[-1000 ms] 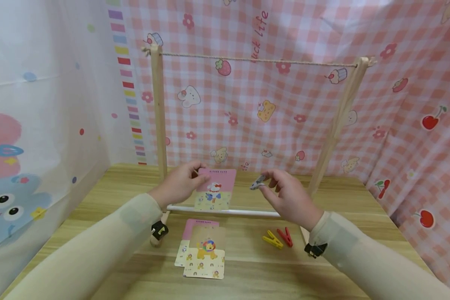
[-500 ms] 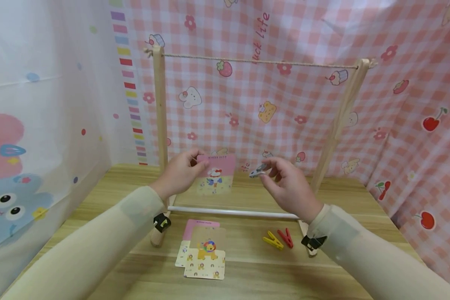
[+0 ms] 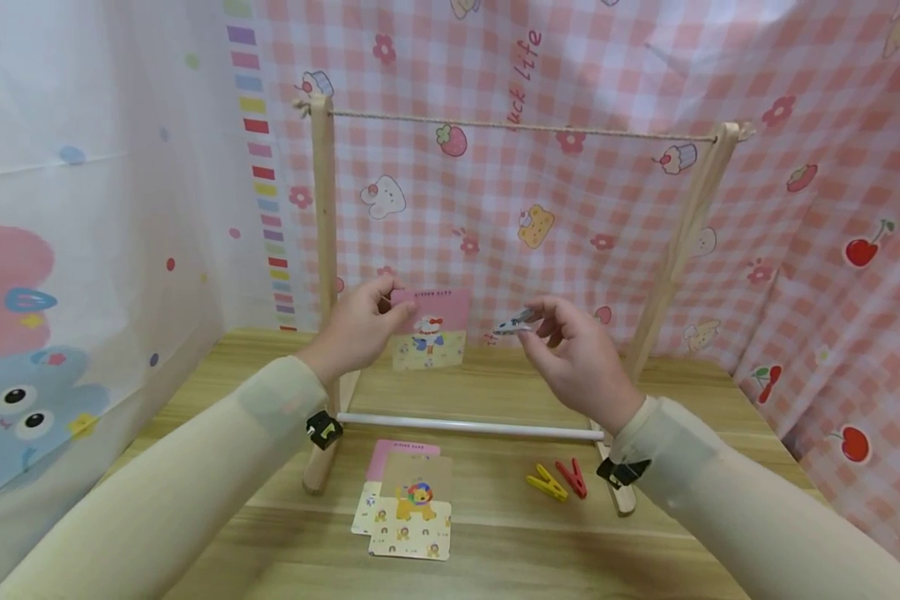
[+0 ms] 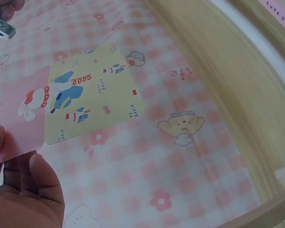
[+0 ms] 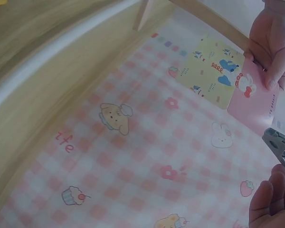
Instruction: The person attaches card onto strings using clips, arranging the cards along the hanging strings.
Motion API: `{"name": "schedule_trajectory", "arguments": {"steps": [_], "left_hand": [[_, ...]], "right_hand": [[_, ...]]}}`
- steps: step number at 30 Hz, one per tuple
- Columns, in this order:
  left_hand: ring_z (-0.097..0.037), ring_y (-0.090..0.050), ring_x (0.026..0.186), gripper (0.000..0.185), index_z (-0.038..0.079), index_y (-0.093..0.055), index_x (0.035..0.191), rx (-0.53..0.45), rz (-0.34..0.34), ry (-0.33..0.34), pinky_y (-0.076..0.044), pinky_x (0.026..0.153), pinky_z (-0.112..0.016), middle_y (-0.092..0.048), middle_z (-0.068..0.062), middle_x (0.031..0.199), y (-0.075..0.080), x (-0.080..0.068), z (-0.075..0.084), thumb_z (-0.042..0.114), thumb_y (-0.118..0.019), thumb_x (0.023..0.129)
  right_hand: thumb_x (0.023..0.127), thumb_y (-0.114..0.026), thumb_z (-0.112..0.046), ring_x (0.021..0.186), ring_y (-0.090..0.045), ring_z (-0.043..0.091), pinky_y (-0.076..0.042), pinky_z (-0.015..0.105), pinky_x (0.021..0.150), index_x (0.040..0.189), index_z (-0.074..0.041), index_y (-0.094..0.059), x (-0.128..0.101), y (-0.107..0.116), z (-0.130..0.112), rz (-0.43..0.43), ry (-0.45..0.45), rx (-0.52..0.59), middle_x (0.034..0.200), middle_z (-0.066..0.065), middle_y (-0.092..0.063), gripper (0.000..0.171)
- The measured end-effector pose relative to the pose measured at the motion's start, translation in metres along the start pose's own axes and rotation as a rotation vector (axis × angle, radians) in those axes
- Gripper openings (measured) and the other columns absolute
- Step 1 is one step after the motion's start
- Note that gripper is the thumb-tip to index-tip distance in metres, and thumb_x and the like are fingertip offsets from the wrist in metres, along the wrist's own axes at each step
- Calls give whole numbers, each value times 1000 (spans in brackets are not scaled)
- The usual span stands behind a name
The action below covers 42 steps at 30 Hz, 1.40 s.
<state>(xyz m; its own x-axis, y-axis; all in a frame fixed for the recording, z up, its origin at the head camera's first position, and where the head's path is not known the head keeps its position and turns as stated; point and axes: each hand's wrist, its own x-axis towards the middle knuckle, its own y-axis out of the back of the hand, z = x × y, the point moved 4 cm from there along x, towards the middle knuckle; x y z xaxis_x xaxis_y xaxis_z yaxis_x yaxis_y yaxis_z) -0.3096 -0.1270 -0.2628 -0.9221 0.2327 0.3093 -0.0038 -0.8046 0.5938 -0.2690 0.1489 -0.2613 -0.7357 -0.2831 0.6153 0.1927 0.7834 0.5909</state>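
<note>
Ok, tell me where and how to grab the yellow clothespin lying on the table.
Pinch the yellow clothespin from above at its splayed handle end, which points up-left, away from the red clothespin. It lies flat on the table, and the two pins nearly meet at their lower-right ends, so that side looks crowded for fingers.

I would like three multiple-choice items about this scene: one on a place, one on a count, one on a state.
1. Where do the loose clothespins lie?
A. on the table, beside the frame's right foot
B. on the string
C. on the card stack

2. How many clothespins lie there?
A. one
B. two
C. four

3. What does the left hand do?
A. rests flat
B. pinches a card
C. pulls the string

Answers:
1 A: the clothespins lie on the table.
2 B: one yellow, one red.
3 B: the left hand pinches the card at its corner.
</note>
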Motion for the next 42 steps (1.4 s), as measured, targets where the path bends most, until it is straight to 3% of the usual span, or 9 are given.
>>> {"name": "schedule_trajectory", "arguments": {"steps": [16, 27, 35, 42], "left_hand": [[-21, -51, 75, 17, 12, -63, 108, -14, 39, -47, -44, 61, -29, -59, -7, 91, 18, 10, 14, 28, -56, 110], [-21, -53, 77, 19, 10, -66, 112, -35, 105, -65, -44, 63, -29, -67, -9, 97, 30, 19, 31, 27, -57, 110], [-22, -54, 81, 18, 10, -64, 115, -32, 136, -114, -46, 65, -29, -67, -9, 101, 38, 25, 43, 26, -57, 110], [-22, -57, 84, 20, 11, -64, 121, -37, 152, -119, -49, 66, -29, -67, -8, 105, 43, 27, 51, 26, -56, 110]], "right_hand": [[102, -66, -5, 76, -59, 16, -49, 22, 62, 126, 1, -64, 22, 7, -20, 62, 74, 34, 97, 9, -71, 25], [100, -68, -2, 76, -58, 15, -47, 18, 64, 125, 4, -65, 40, 14, -34, 132, 174, 20, 102, 11, -71, 26], [101, -69, -4, 82, -58, 15, -49, 20, 68, 124, 2, -66, 51, 20, -43, 169, 185, 11, 107, 12, -69, 24], [102, -68, -6, 84, -57, 16, -46, 19, 67, 125, 3, -65, 60, 22, -51, 182, 195, 25, 110, 12, -68, 24]]}}
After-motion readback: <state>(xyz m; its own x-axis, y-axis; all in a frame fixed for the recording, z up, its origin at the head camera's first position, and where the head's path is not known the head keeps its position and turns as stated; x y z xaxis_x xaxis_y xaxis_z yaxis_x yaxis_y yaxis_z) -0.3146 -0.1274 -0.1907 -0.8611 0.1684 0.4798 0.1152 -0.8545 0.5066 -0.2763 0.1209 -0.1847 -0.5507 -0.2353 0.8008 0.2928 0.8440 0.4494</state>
